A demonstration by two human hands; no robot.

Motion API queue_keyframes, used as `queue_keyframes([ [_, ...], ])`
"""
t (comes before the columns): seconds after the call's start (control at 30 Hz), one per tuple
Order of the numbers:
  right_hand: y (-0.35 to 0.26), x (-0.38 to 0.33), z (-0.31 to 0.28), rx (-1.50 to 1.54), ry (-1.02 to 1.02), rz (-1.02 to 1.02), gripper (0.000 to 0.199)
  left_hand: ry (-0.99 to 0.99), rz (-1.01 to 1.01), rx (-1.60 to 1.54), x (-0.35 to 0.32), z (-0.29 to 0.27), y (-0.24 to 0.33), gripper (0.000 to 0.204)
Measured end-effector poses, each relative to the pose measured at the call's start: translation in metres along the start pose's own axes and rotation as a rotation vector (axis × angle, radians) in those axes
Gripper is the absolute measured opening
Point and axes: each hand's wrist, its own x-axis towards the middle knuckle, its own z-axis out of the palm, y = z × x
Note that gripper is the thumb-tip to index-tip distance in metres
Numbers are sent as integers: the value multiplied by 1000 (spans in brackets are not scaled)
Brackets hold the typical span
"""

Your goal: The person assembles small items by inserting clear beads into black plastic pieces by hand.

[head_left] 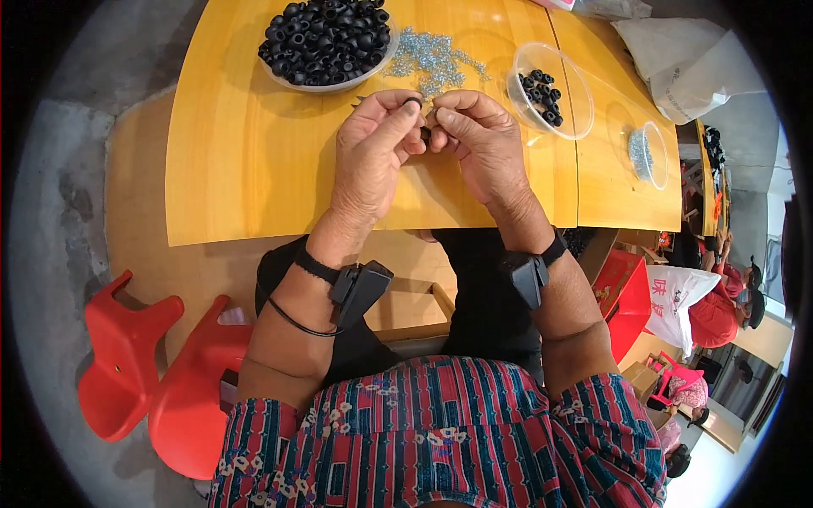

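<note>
Both hands meet above the yellow wooden table point(279, 186). My left hand point(368, 152) is closed, thumb and forefinger pinching a small black rubber-looking piece point(413, 101). Just below, by the curled fingers, shows another bit of black point(425, 133); which hand holds it I cannot tell. Thumb and forefinger of my right hand point(487, 144) are pinched right beside it, on something too small to make out. Beyond my hands lies a loose pile of tiny clear-bluish pieces point(428, 55). Many hollow black pieces point(326, 38) heap up in a clear bowl point(339, 86) at far left.
Right of my hands, a clear round tub point(580, 127) holds several black pieces point(540, 95). Farther right, a smaller tub point(663, 173) contains tiny clear pieces. A white bag point(690, 72) lies at the far right. Red chairs point(127, 364) stand at left; other people point(720, 317) sit at right.
</note>
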Motion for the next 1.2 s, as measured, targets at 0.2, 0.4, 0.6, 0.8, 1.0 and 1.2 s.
queue_keyframes([
  [0.2, -3, -3, 3, -226, -41, -51, 12, -53, -42, -135, 1, -4, 1, 15],
  [0.4, -2, -1, -1, -120, 40, -20, 9, -108, -27, -101, 1, -1, -2, 17],
  [0.6, -7, -1, 3, -49, 46, -9, 8, -89, -34, 32, 0, -3, 1, 24],
  [0.8, -5, 1, -1, -89, 82, -3, 7, -57, -21, 321, -1, 2, 3, 33],
  [1.0, -4, 2, -3, -71, 71, -12, 8, -101, -91, 185, -1, -1, 3, 37],
  [1.2, -7, 4, -1, -123, 93, -1, 10, -142, -123, 57, 1, -4, 4, 35],
])
